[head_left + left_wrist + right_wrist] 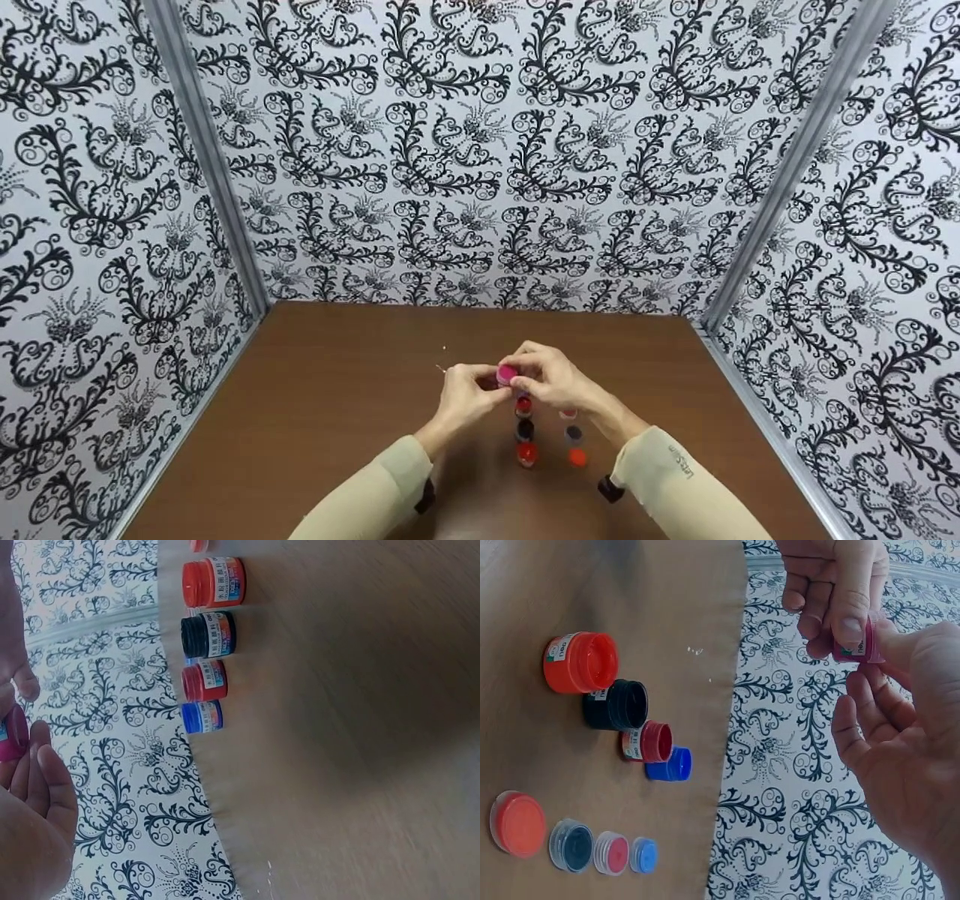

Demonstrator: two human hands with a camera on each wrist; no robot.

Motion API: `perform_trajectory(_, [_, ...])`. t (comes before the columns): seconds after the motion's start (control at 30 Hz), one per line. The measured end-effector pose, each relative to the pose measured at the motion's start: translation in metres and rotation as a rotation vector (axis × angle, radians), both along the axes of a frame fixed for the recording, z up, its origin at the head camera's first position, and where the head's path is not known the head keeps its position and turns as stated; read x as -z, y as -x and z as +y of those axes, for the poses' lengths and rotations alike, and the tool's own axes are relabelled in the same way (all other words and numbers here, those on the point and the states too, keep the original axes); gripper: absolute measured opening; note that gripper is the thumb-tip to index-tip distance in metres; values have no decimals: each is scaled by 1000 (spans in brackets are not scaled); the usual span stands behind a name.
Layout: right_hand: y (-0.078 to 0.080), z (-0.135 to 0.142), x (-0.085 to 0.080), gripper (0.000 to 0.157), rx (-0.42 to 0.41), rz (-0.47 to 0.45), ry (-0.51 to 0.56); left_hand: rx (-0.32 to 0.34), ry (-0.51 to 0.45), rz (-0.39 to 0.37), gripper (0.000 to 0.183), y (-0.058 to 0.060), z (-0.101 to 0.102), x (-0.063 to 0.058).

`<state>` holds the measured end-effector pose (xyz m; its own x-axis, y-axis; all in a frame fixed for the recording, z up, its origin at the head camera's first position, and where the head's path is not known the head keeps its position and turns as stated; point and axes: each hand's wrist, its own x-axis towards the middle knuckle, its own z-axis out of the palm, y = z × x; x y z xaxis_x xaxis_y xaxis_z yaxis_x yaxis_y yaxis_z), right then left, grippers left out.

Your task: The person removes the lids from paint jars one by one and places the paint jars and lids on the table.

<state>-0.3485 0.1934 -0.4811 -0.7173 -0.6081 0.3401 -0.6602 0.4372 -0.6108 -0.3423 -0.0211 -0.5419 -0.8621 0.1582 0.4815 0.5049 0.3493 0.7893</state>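
Observation:
A small magenta paint jar (507, 373) is held up between both hands above the table. My left hand (469, 394) grips its labelled body, thumb across the label in the right wrist view. The fingers and thumb of my right hand (900, 742) pinch the jar's clear ridged lid (873, 637). Close by, uncapped jars stand in a row: orange-red (585, 664), black (619, 705), red (649, 741) and blue (669, 765). Beside them lie matching lids: orange (519, 825), black (573, 846), red (613, 853) and blue (643, 856).
The brown table (337, 390) meets walls covered in black-and-white scroll pattern (465, 150), with grey metal posts (217, 150) in the corners. Small white specks (695, 651) show on the tabletop beyond the jars.

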Motion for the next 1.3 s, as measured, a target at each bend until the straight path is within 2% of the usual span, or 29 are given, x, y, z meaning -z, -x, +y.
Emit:
perform_trajectory(0.1, [1,-2,4,36,42,-27,50,-23,-19,-2,22,0,1,2])
perform_trajectory(0.23, [4,-6,9,44,146,21,131,-52,-52,-23,27,0,1,0])
perform_trajectory(0.3, [4,-9,12,42,189,57,163,-61,-66,-33,28,0,0,-1])
perform_trajectory(0.4, [3,-14,15,30,244,98,190,-76,-80,-30,26,1,-1,-1])
perform_trajectory(0.5, [2,-20,18,20,294,126,201,-100,-86,2,24,2,1,0])
perform_trajectory(0.7, [0,-28,20,32,381,145,205,-149,-61,57,22,2,3,1])
perform_trajectory(0.83, [0,-28,18,28,354,154,191,-145,-37,61,21,3,2,0])
perform_trajectory(1.03, [-1,-22,14,22,216,165,153,-61,-34,-13,23,4,0,-3])
perform_trajectory(1.13, [0,-18,14,24,143,94,135,-49,-12,-20,23,4,-1,-3])
perform_trajectory(1.3, [-1,-12,16,33,41,-109,179,-38,10,-18,25,5,0,-1])
